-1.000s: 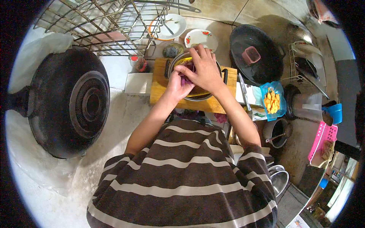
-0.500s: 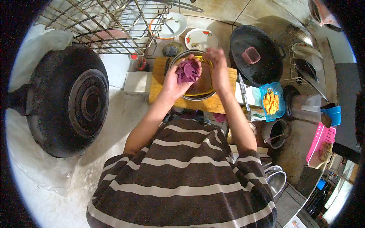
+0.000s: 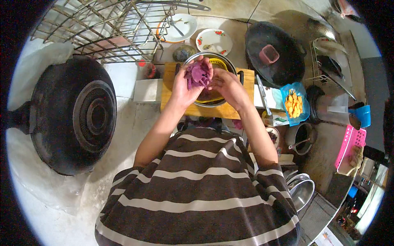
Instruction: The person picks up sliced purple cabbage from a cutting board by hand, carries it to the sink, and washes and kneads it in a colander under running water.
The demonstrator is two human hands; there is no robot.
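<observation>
My left hand (image 3: 183,88) is cupped around a heap of thin purple sweet potato slices (image 3: 198,74). My right hand (image 3: 230,89) is close beside it, fingers bent and apart, their tips at the right edge of the heap; whether they grip a slice I cannot tell. Both hands are above a metal pot (image 3: 233,68) with a yellow perforated basket (image 3: 218,62) inside. Under the pot lies a wooden cutting board (image 3: 167,92). The hands partly hide the pot and its contents.
A knife (image 3: 263,95) lies right of the board, near a blue basket (image 3: 305,107) of orange slices (image 3: 293,104). Behind stand a black wok (image 3: 283,67) holding a pink container (image 3: 269,55), and a floral plate (image 3: 223,41). A wire rack (image 3: 123,33) and large black pan (image 3: 57,119) are leftward.
My right hand has come down and left from above the pot's right side to the purple slices. My left hand still holds them, slightly further left. The view has shifted slightly.
</observation>
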